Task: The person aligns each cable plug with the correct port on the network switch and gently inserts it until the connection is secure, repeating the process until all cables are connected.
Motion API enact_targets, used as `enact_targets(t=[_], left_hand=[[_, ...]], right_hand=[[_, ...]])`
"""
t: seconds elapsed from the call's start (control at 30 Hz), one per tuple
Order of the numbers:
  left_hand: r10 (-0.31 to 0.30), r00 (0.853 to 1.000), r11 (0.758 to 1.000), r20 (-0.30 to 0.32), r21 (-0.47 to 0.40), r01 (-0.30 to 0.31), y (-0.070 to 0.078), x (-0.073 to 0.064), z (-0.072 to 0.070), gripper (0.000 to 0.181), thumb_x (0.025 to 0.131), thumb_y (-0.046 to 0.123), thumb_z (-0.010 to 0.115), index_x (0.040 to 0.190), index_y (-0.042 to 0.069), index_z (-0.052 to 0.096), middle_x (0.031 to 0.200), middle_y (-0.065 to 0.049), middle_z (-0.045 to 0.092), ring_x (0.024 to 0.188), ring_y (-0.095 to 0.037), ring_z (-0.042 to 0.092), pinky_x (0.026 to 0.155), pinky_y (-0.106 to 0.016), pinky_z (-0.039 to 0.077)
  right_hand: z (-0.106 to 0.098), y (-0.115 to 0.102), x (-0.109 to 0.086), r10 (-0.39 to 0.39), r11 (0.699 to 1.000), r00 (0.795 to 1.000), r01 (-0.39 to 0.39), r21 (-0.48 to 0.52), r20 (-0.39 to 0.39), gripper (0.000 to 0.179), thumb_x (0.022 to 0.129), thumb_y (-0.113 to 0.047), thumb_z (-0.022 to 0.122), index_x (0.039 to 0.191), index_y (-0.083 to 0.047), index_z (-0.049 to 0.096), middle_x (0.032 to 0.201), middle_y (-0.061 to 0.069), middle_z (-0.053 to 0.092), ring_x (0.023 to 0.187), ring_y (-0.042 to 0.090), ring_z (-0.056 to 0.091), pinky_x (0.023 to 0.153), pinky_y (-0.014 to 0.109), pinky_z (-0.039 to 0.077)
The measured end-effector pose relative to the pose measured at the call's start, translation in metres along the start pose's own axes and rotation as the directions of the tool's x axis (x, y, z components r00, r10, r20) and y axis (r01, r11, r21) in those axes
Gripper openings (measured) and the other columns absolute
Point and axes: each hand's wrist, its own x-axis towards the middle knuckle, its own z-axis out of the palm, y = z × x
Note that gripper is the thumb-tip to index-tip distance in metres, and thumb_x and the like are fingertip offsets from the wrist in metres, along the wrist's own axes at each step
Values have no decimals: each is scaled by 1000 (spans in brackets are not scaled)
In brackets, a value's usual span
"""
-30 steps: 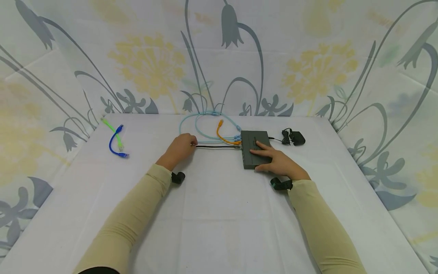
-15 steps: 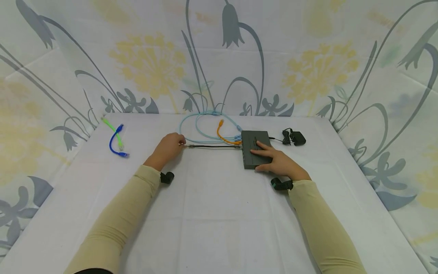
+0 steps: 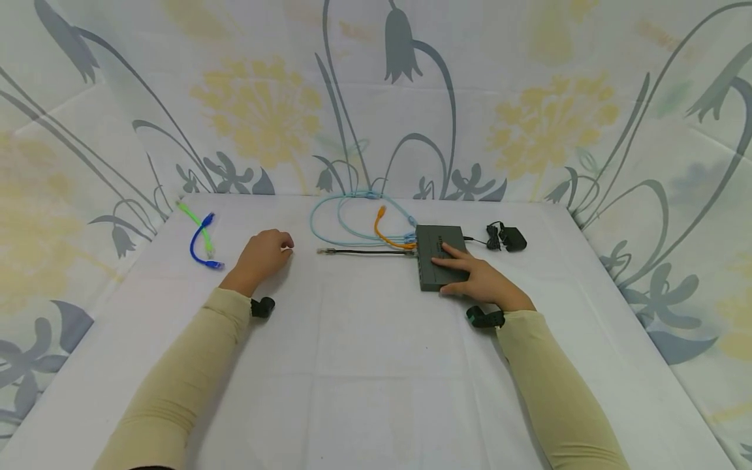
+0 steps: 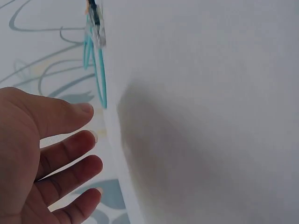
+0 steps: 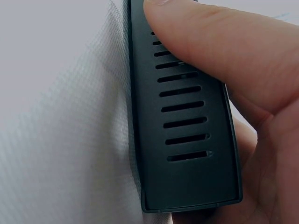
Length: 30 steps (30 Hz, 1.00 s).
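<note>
My left hand [image 3: 261, 258] hovers over the white cloth with loosely bent fingers and holds nothing; in the left wrist view its thumb and fingertips [image 4: 83, 164] are apart. To its right lies a short black network cable [image 3: 367, 252], its clear plug [image 3: 325, 251] pointing left and its other end in the side of a dark grey network switch [image 3: 440, 234]. My right hand [image 3: 478, 277] holds the switch at its near right part, fingers spread over the top. In the right wrist view the thumb [image 5: 205, 39] lies across the slotted side wall [image 5: 187, 182].
Behind the black cable lie an orange cable [image 3: 378, 228] and a looped light blue cable [image 3: 314, 220] at the switch. A black power adapter [image 3: 514, 239] sits to the right. At the far left a blue cable [image 3: 192, 245] crosses a green one [image 3: 189, 213]. A patterned cloth [image 3: 352, 98] hangs behind.
My left hand has let go of the black cable's free end and moved left, leaving the plug lying on the cloth. The right hand and the switch have stayed in place.
</note>
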Motion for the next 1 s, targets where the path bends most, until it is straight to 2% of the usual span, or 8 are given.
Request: enact_targets(t=[0.43,1.0], left_hand=[[-81,996,995,29,54,79,-31,-19,-15,25,95,17,56,110,1,67,110,-23,65,103,-39,61,88,-54,48],[-131,990,989,43,75,128,-59,-41,-26,33,96,22,52,115,-1,64,115,-27,63,106,-43,59,88,-58,47]], right_hand=[[-1,-1,-1,-7,1000,1000,7,8,-9,71,80,-53,73,144,-41,43,163,-15,9,151,34,10,116,60,22],[0,-2,-2,-6,1000,1000,6,16,-7,71,80,-54,72,144,-41,43,162,-16,8,151,33,9,115,61,22]])
